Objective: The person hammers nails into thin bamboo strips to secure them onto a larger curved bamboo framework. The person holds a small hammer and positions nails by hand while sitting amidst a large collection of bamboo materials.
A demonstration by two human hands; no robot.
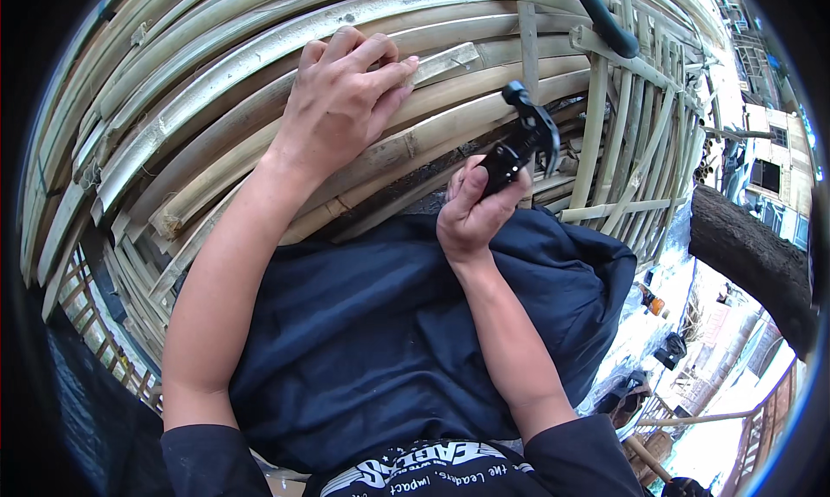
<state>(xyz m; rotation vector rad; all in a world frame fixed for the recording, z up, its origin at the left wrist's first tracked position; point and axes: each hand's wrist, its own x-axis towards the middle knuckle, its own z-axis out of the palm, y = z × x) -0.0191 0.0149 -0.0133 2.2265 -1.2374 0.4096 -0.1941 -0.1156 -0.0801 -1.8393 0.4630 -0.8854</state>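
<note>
My left hand [350, 86] bears on the split bamboo slats [432, 147], its fingers curled and its thumb and forefinger pressed together. The fingertips meet the near end of a short pale bamboo strip [451, 62] that lies across the slats. Whatever is in the pinch, if anything, is hidden. In my right hand [475, 207] is a black claw hammer [520, 142], gripped close below its head. The hammer is raised over the slats, apart from the left hand.
Bamboo lattice [635, 134] rises at the right, with a dark curved pipe [605, 21] above. A thick dark trunk [752, 250] crosses the right side. Dark blue cloth [372, 324] covers my lap. More bamboo strips [130, 272] lie at the left.
</note>
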